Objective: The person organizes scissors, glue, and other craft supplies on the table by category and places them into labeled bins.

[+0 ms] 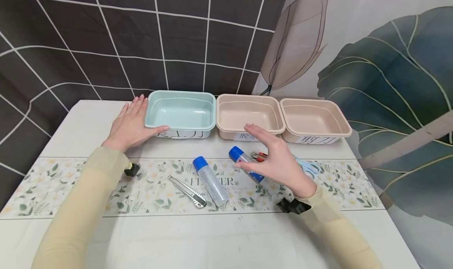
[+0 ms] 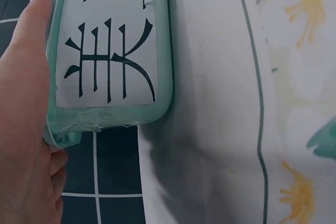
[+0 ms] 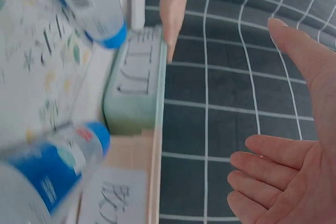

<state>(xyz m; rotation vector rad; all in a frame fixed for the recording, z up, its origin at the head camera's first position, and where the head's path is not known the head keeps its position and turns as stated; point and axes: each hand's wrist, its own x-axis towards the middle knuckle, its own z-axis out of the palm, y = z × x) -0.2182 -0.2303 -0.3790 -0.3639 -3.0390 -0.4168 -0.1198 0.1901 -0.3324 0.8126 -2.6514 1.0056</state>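
Observation:
My left hand [image 1: 129,125] rests against the left end of a mint-green plastic bin [image 1: 209,128], fingers straight along its side and thumb across the front rim. In the left wrist view, the bin's labelled front [image 2: 110,114] lies beside the thumb. My right hand [image 1: 279,159] hovers with fingers and thumb apart, holding nothing, above a blue-capped glue bottle [image 1: 244,157], a red utility knife [image 1: 259,155] and light-blue scissors [image 1: 309,167], all partly hidden by it. Left of them lie another blue-capped glue bottle [image 1: 212,182] and a silver utility knife [image 1: 187,191].
Two beige bins, a middle one [image 1: 225,133] and a right one [image 1: 290,137], stand in a row with the mint bin at the table's back edge. Each has a paper label in front. A floral strip [image 1: 148,198] crosses the white table [image 1: 177,241]. Behind hangs dark grid cloth [image 1: 184,37].

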